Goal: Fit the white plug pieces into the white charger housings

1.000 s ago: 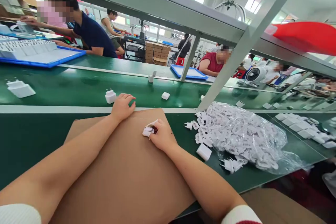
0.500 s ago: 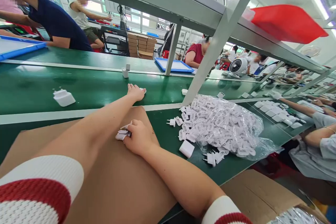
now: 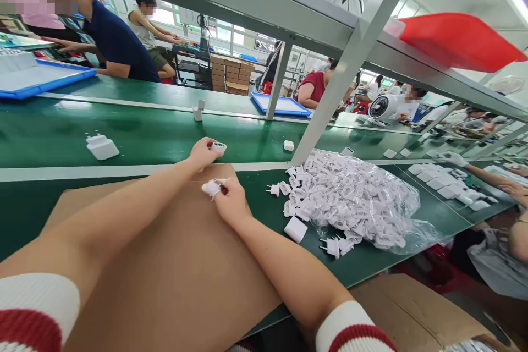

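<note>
My left hand (image 3: 201, 154) is closed on a white charger housing (image 3: 219, 148), whose open end shows, over the near edge of the green belt. Just below and to the right, my right hand (image 3: 233, 202) pinches one or more small white plug parts (image 3: 212, 188) above the brown cardboard sheet (image 3: 165, 264). The parts are blurred, so their number is unclear. To the right of my right hand, many white plug parts (image 3: 355, 198) lie heaped in and around a clear plastic bag. A white charger block (image 3: 296, 229) rests beside that heap.
On the green belt (image 3: 157, 137) stand a white charger with pins (image 3: 102, 147), another white piece (image 3: 198, 111) and a small white block (image 3: 289, 145). A slanted metal post (image 3: 325, 104) rises beside the heap. A co-worker's gloved hand (image 3: 454, 159) is at the right, near rows of white housings (image 3: 439, 182).
My left hand has drawn back slightly from the belt with the white housing, turning its open end into view. My right hand has moved up and right with the plug parts.
</note>
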{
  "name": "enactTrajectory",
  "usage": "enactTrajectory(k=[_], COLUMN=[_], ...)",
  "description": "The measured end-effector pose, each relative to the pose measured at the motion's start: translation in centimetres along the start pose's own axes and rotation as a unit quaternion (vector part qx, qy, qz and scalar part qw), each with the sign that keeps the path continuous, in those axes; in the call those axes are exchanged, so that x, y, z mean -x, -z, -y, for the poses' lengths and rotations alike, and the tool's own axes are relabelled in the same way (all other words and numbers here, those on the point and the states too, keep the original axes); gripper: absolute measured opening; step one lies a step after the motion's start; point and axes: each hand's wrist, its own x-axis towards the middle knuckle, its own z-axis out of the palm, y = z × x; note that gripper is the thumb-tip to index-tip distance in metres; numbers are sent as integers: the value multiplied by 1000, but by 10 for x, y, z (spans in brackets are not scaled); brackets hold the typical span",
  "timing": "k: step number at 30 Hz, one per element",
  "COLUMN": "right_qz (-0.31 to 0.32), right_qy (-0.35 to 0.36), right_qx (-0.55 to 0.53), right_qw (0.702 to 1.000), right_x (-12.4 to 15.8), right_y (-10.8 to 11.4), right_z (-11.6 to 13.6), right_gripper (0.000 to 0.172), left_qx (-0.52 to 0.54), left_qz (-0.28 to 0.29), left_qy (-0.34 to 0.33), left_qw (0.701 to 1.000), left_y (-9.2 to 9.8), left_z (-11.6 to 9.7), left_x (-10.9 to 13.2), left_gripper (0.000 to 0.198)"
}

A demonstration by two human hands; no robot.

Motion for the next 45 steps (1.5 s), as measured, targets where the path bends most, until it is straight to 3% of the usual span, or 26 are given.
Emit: enactTrajectory(k=[3, 5, 9, 13, 17, 21, 24, 27, 29, 36, 39, 42, 45], right_qz=[-45, -42, -21, 5, 18, 23, 49, 107, 127, 145, 108, 94, 143], right_qy=[-78, -106, -137, -122, -61, -10, -16, -36, -28, 15, 85, 173, 229], right_qx=[-184, -242, -289, -263, -186, -111, -73, -97, -94, -62, 16, 150, 241], right_qw=[979, 964, 947, 957, 980, 994, 996, 989, 987, 987, 990, 969, 932], right_x=[-4, -3, 4, 13, 24, 33, 35, 35, 36, 42, 43, 45, 47], right_y=[3, 8, 20, 24, 23, 23, 26, 30, 32, 35, 38, 40, 37], right_z=[0, 3, 12, 23, 38, 48, 50, 49, 49, 51, 51, 52, 54], right_gripper=[31, 36, 40, 39, 39, 40, 29, 45, 47, 33, 31, 34, 30], left_qx=[38, 40, 18, 32, -20, -25, 1, 5, 1, 34, 56, 71, 74], left_qz=[6, 27, 55, 80, 99, 128, 143, 133, 138, 159, 159, 161, 164], left_qy=[-19, -30, -35, -34, -59, -90, -111, -123, -121, -99, -85, -66, -63], left_qw=[999, 998, 998, 996, 993, 987, 983, 983, 983, 982, 982, 982, 982], left_y=[29, 47, 71, 74, 70, 69, 69, 69, 70, 72, 71, 70, 70], left_z=[8, 10, 12, 24, 37, 41, 39, 37, 36, 36, 36, 37, 39], left_x=[50, 88, 155, 190, 195, 193, 194, 196, 196, 196, 196, 196, 196], left_gripper=[49, 47, 44, 40, 47, 38, 40, 38, 34, 34, 40, 39, 33])
